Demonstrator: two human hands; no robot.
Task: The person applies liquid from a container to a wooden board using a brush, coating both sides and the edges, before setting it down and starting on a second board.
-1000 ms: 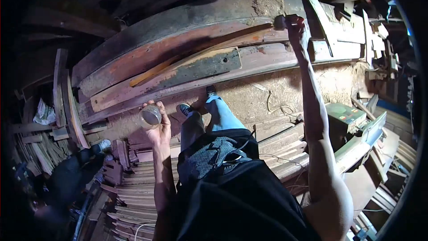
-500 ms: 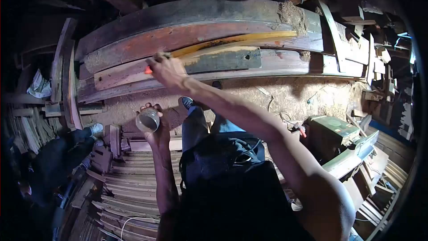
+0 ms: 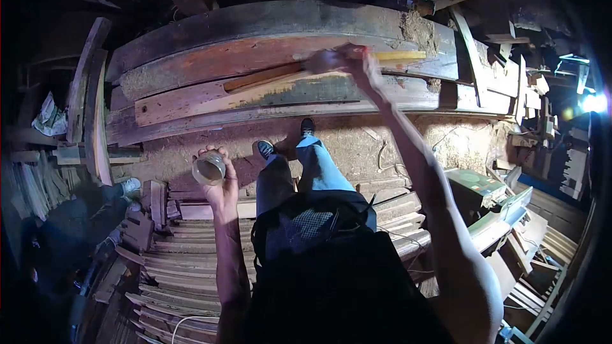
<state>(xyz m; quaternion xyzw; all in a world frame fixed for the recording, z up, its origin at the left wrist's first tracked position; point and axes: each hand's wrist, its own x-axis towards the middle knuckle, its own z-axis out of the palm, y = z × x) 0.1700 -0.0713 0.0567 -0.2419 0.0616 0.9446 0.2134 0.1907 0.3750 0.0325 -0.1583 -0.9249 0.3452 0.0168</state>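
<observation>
My left hand [image 3: 225, 186] holds a clear, round cup [image 3: 209, 169] with some brownish content, low and left of my knees. My right hand [image 3: 335, 60] is stretched out over the boards and smeared by motion. A small red thing [image 3: 365, 52] shows at that hand; its kind is too blurred to tell. Beneath the hand lies a narrow strip of wood [image 3: 398, 55], yellow at its right end and brown at its left. It rests along a plank [image 3: 182, 103] with a pale left part and a greyish middle.
A reddish board [image 3: 217, 57] and a long grey board [image 3: 268, 18] lie behind. Stacked slats [image 3: 191, 245] fill the floor around my legs. A green metal box [image 3: 475, 186] stands at right. Another person's shoe [image 3: 131, 185] shows at left. A bright lamp [image 3: 594, 103] shines at far right.
My right hand has swept right along the wood strip, from its left end towards its right end, and the red thing moved with it. My left hand still holds the cup.
</observation>
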